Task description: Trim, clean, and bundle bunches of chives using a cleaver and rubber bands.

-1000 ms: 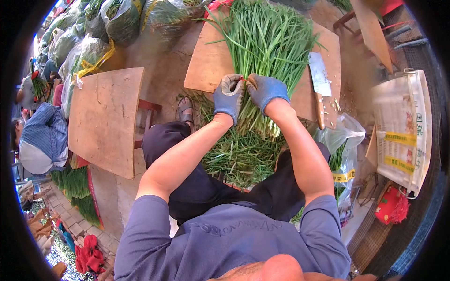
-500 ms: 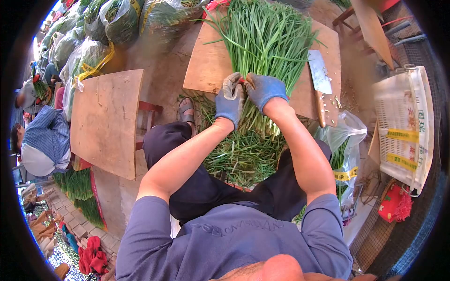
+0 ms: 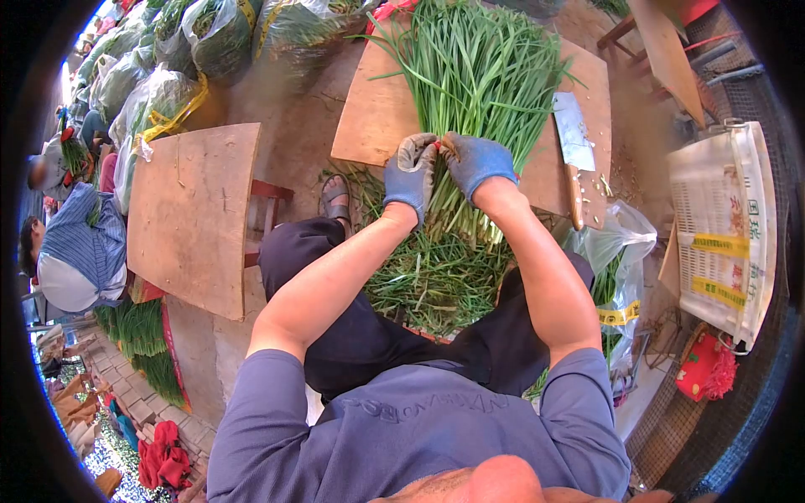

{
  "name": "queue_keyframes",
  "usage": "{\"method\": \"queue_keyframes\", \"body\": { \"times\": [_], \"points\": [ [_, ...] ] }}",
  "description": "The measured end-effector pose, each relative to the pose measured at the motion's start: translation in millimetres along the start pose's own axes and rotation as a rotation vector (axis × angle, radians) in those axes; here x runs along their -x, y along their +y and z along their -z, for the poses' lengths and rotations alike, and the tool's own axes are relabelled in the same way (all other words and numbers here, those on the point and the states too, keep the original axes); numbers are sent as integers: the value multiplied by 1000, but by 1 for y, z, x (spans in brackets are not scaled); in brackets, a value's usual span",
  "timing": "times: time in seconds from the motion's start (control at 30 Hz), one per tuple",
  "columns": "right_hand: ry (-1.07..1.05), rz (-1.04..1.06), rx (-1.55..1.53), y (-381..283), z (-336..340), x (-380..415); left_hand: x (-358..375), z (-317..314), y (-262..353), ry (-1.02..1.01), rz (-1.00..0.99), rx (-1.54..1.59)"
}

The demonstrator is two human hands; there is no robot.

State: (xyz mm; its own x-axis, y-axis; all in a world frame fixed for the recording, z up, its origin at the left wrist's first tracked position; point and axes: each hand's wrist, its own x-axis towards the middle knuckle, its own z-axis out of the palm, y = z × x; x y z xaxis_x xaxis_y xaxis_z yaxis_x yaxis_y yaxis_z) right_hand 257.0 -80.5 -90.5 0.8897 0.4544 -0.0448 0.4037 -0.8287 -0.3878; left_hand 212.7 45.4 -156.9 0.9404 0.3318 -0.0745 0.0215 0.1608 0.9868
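Note:
A large bunch of garlic chives (image 3: 482,75) lies on the wooden table, its leaves pointing away from me and its pale stem ends hanging over the near edge. My left hand (image 3: 411,174) and my right hand (image 3: 480,163), both in blue-grey gloves, meet at the bunch's left side near the stems. Between their pinched fingertips shows a small piece of red tie (image 3: 437,145); most of it is hidden by the gloves. To the right of the bunch rests a cleaver (image 3: 573,138) with a wooden handle.
Chive trimmings (image 3: 432,281) are heaped between my legs. A plastic bag of greens (image 3: 616,277) stands right, near a white basket (image 3: 721,226). At left are another wooden table (image 3: 193,218) and a seated person (image 3: 82,243). Filled bags (image 3: 218,38) line the back left.
My fingertips have shifted slightly while staying together at the red tie. The whole view has moved a little; the chives and cleaver lie as before.

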Motion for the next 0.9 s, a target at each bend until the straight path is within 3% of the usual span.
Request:
{"method": "queue_keyframes", "body": {
  "times": [0.43,0.9],
  "points": [
    [-34,-34,3,4,-2,-1,-7,15,15,-106,137,-115],
    [-6,-1,-11,6,-5,0,-11,18,1,-139,71,-99]
  ]
}}
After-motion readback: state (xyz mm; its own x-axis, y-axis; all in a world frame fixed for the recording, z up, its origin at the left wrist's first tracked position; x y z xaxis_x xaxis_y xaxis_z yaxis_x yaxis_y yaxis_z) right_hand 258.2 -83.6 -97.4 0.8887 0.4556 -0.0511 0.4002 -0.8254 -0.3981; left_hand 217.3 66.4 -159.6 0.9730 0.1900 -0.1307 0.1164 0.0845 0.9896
